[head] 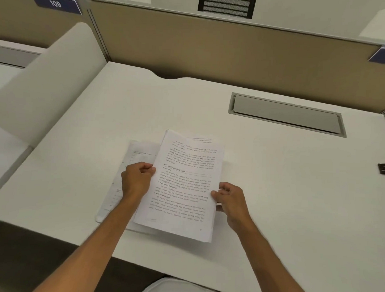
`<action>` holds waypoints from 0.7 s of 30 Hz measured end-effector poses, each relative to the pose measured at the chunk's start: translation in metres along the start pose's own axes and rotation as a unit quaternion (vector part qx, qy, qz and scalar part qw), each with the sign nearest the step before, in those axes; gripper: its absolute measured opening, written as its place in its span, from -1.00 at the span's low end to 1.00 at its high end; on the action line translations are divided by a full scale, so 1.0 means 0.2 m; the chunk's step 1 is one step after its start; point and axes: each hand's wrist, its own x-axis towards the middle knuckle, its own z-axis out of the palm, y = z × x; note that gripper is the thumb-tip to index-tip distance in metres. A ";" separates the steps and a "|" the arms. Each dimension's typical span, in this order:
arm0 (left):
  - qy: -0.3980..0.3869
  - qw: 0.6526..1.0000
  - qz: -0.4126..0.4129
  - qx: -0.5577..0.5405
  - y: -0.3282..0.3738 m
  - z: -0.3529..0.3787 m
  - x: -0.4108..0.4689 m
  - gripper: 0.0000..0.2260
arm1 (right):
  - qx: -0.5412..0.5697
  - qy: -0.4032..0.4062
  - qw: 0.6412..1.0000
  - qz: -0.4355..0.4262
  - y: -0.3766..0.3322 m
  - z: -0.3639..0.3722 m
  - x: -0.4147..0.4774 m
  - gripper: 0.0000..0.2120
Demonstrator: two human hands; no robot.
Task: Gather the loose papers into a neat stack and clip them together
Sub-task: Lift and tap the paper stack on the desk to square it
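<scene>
left hand (136, 179) + right hand (231, 197) pinch paper stack (183, 185) side edges, mid-desk | long axis runs away from person | binder clip (384, 168) far right, right hand nearer

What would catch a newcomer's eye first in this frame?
The printed sheets at the centre of the white desk, gripped by the left hand on one edge and the right hand on the other, above more paper lying flat beneath. Next, the black binder clip alone at the far right edge, and the grey cable hatch set into the desk behind.
</scene>
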 end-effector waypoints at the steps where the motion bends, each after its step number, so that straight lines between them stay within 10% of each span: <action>1: 0.002 1.000 0.001 0.008 -0.02 -0.02 0.03 -0.82 | -0.005 0.007 1.000 0.003 0.00 0.06 0.02 -0.89; 21: -0.017 0.980 -0.045 0.191 -0.22 -0.05 0.26 -0.87 | -0.270 0.093 0.957 -0.049 0.00 0.36 0.20 -0.88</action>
